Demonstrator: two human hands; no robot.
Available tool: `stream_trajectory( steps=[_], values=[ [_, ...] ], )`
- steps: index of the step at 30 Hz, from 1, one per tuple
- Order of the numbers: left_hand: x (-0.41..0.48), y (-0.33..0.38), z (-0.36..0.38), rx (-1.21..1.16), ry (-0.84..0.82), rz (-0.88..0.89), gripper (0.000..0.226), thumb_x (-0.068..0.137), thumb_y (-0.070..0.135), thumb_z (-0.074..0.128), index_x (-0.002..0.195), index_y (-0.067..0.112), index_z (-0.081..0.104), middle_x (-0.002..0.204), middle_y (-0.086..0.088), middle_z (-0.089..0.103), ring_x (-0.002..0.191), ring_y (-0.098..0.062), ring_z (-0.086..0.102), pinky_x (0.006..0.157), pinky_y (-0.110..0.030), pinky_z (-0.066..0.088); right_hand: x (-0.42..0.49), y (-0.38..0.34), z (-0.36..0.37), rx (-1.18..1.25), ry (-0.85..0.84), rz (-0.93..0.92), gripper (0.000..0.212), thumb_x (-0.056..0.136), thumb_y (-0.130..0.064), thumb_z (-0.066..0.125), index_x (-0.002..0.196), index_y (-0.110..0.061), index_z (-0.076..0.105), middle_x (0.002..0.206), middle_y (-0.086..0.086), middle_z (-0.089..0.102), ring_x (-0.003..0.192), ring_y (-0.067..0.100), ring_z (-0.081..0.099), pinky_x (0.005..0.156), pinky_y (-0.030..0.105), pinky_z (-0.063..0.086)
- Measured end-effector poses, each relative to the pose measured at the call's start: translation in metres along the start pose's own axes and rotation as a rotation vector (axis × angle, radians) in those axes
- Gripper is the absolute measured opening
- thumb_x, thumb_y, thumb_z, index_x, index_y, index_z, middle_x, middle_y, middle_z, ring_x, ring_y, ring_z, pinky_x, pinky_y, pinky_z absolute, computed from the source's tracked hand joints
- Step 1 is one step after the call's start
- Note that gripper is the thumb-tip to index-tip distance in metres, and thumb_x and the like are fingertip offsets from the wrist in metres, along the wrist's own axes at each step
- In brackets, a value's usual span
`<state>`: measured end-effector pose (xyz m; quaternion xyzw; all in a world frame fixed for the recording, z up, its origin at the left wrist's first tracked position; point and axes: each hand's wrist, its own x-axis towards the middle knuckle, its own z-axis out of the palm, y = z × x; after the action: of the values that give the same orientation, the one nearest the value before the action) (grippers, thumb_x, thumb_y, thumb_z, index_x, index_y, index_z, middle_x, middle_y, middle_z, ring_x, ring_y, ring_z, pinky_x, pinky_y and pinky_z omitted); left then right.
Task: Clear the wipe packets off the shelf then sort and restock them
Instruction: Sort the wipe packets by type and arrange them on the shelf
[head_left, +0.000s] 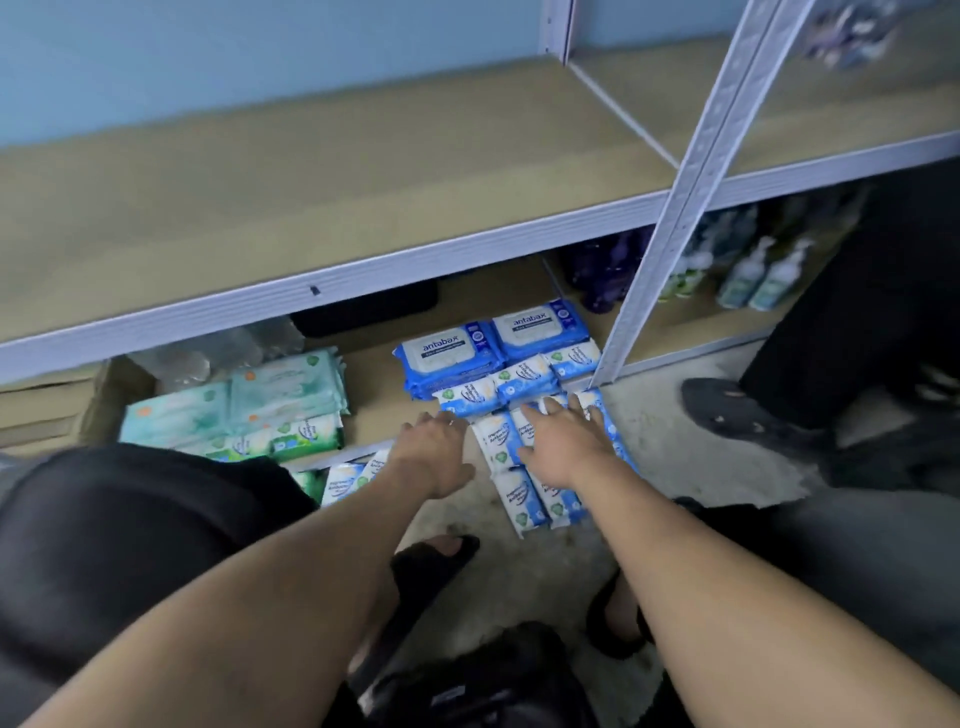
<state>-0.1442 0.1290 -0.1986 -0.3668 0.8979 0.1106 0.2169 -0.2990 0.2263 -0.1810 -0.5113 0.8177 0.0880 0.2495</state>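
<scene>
the small blue-and-white packets (501, 444) lie in loose rows on the floor (670, 436) just in front of the bottom shelf (374, 379), with more of the same kind lined along that shelf's front edge beside the large blue packs (452, 353), and a few others near the left wrist. green packs (234, 405) are stacked further left on the same shelf, while the upper shelf (311, 182) shows only bare board. the right hand (566, 447) lies flat over the floor packets, its fingers (551, 410) spread and straight, resting on them and closed round nothing. the left hand (434, 452) reaches to the end of the shelf-edge row; its fingers (447, 418) point away from the camera and are foreshortened, so i cannot tell whether they pinch a packet or only touch it. these packets look light, soft and pillowy, with glossy film that probably slides easily, so a pile would likely fan apart if lifted loosely. a sound hold would be to square several together between the two palms, or to pinch each across its short sides rather than by the crimped ends, which may slip and crease.
</scene>
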Motion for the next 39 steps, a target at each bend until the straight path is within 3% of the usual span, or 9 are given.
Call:
stream_trajectory(
  steps=[4,7,15,23,29,35,39],
  values=[
    [-0.022,-0.006,-0.012,0.026,0.037,-0.043,0.062,0.094,0.048,0.055,0.146,0.016,0.040,0.154,-0.007,0.036,0.135,-0.029,0.039,0.106,-0.045,0.038,-0.012,-0.024,-0.017,-0.007,0.028,-0.057,0.063,0.100,-0.040,0.047,0.158,-0.027,0.026,0.160,0.008,0.031,0.148,0.035,0.022,0.120,0.052,0.019],
    [-0.035,-0.018,-0.012,0.005,0.053,-0.076,0.060,0.093,0.046,0.056,0.144,0.017,0.043,0.149,-0.006,0.042,0.134,-0.029,0.041,0.106,-0.044,0.036,-0.014,-0.038,-0.022,-0.043,0.080,-0.098,0.057,0.099,-0.038,0.047,0.153,-0.025,0.034,0.150,0.007,0.043,0.138,0.034,0.035,0.113,0.049,0.029],
    [-0.059,-0.068,0.043,-0.081,-0.040,-0.224,0.057,0.094,0.045,0.055,0.142,0.018,0.044,0.144,-0.006,0.047,0.132,-0.030,0.042,0.106,-0.043,0.038,0.000,-0.066,0.019,-0.082,-0.018,-0.160,0.052,0.100,-0.032,0.044,0.151,-0.026,0.037,0.147,0.008,0.045,0.134,0.034,0.037,0.110,0.048,0.031],
    [-0.036,-0.126,0.132,-0.317,-0.150,-0.370,0.061,0.093,0.051,0.058,0.142,0.018,0.045,0.140,-0.005,0.051,0.129,-0.029,0.048,0.100,-0.042,0.046,0.047,-0.085,0.085,-0.021,-0.214,-0.116,0.061,0.100,-0.044,0.045,0.157,-0.031,0.026,0.154,0.008,0.040,0.140,0.032,0.036,0.116,0.044,0.031],
    [0.007,-0.144,0.182,-0.531,-0.033,-0.459,0.057,0.096,0.043,0.056,0.144,0.014,0.047,0.142,-0.011,0.051,0.126,-0.033,0.051,0.099,-0.042,0.047,0.087,-0.095,0.130,0.053,-0.301,-0.084,0.062,0.101,-0.043,0.044,0.158,-0.035,0.022,0.152,0.006,0.042,0.139,0.032,0.036,0.112,0.044,0.034],
    [0.061,-0.158,0.206,-0.555,0.160,-0.469,0.053,0.097,0.045,0.056,0.141,0.015,0.053,0.138,-0.009,0.056,0.121,-0.034,0.051,0.096,-0.041,0.045,0.118,-0.096,0.170,0.163,-0.315,-0.035,0.061,0.101,-0.044,0.047,0.157,-0.038,0.025,0.151,0.010,0.045,0.138,0.034,0.039,0.110,0.039,0.038],
    [0.085,-0.161,0.216,-0.587,0.155,-0.487,0.057,0.094,0.048,0.061,0.142,0.017,0.054,0.132,-0.011,0.060,0.118,-0.036,0.052,0.091,-0.043,0.045,0.122,-0.086,0.181,0.210,-0.310,-0.033,0.059,0.101,-0.043,0.049,0.156,-0.034,0.031,0.146,0.009,0.051,0.133,0.032,0.045,0.109,0.040,0.042]
  ],
)
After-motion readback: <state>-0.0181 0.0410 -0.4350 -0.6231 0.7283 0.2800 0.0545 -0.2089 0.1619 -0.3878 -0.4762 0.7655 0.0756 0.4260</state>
